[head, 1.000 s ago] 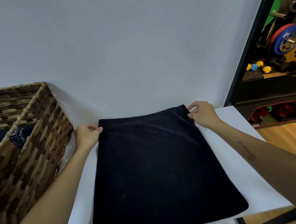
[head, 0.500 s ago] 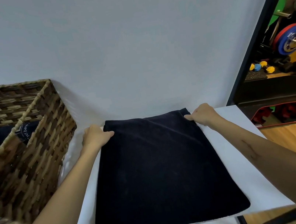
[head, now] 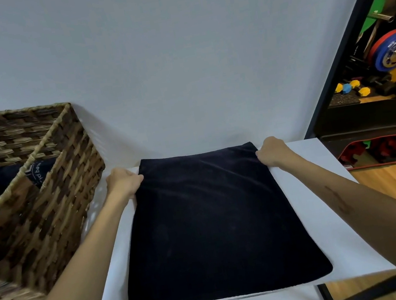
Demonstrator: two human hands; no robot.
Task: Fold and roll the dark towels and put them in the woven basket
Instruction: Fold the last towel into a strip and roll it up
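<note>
A: Where is the towel (head: 216, 224)?

B: Flat on the table (head: 332, 219), right of the basket (head: 44, 200). Its long axis runs from the near edge to the wall.

A: And each grip?

B: The left hand (head: 122, 181) pinches the far left corner, the right hand (head: 272, 152) the far right one. Both are equally near; I think the far edge must come toward the near one.
</note>
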